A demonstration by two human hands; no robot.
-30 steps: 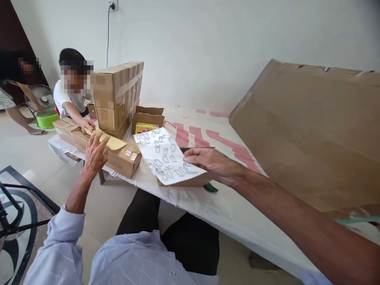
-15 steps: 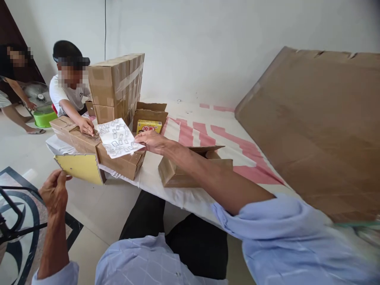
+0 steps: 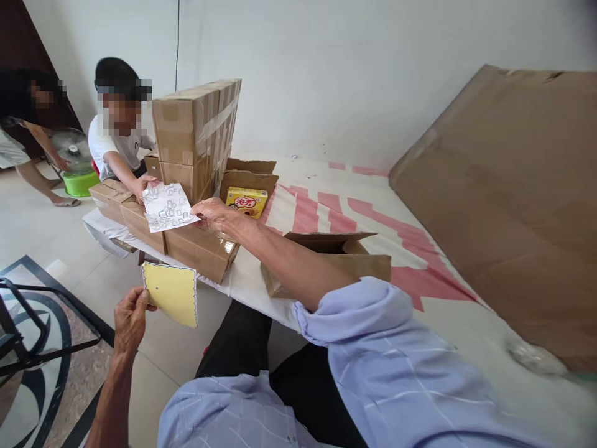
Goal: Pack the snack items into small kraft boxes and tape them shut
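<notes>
On the cloth-covered table lie taped cartons and, nearer, 1 open carton.

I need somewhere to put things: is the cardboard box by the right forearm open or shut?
Open: the cardboard box has a flap raised, and part of its inside shows.

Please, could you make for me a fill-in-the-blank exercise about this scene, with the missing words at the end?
1. The left hand holds a ____ card with a wavy border.
2. The right hand holds a white sheet of ____, marked with small drawn shapes.
3. The person across the table wears a ____ cap.
4. The basin on the floor is ____.

Missing words: yellow; paper; black; green.
</notes>
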